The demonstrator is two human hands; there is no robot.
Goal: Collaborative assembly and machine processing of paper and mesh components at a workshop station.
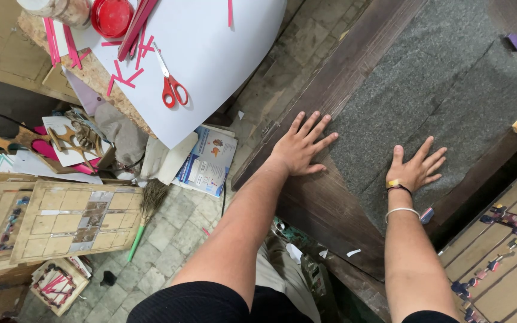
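Red-handled scissors (173, 90) lie on a curved white paper sheet (222, 54) far left. The left hand (302, 146) rests open, fingers spread, across the dark wooden frame (324, 203) onto speckled grey, perhaps stone, slab (426, 78); the right hand (417, 167) lies flat on it too.

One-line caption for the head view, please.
Both hands, left hand and right hand, rest flat on a dark stone slab in a wooden frame; red scissors lie nearby.

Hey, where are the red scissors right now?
In the head view, the red-handled scissors lie upper left on the white sheet, among pink paper strips, well left of the left hand.
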